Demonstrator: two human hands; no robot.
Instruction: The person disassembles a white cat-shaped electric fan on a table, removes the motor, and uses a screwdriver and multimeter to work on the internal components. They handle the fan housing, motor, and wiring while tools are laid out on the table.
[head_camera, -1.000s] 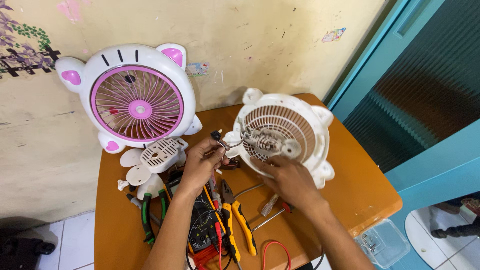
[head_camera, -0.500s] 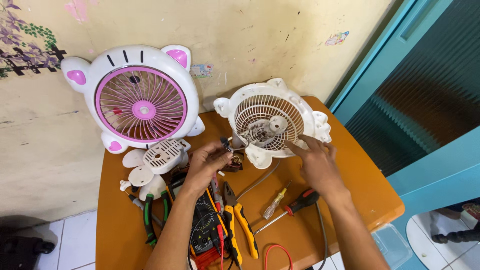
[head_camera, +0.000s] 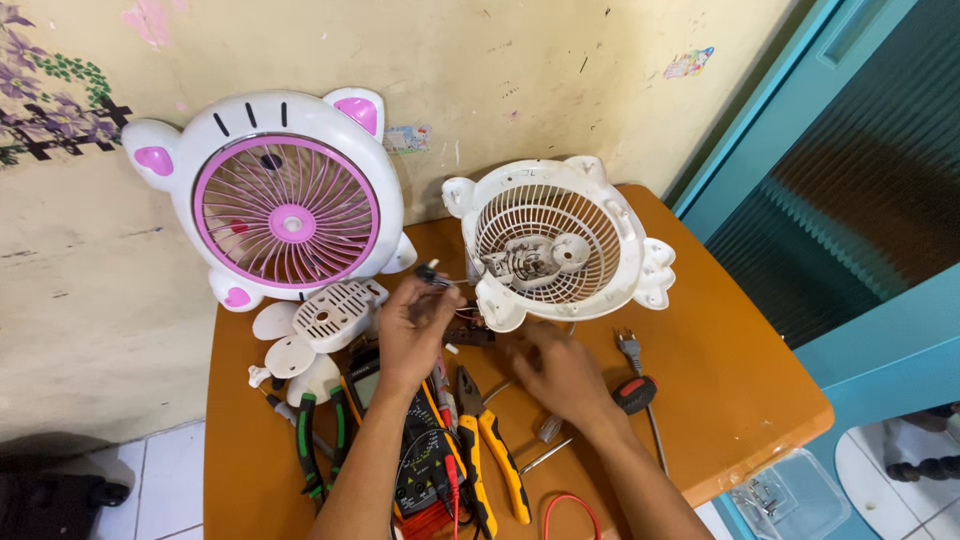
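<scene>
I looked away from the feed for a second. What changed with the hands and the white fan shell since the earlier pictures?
The right hand let go of the white fan shell and dropped to the table, near the screwdrivers. The shell now leans upright by the wall. The left hand stayed put, fingers pinching a small dark part on wires. Pink fan and pliers unchanged.

Beyond my hands I see a stained cream wall (head_camera: 520, 90) with a floral decal (head_camera: 50, 100). Right of them stands a teal door (head_camera: 860, 170); lower left, white floor tiles (head_camera: 150, 490).
</scene>
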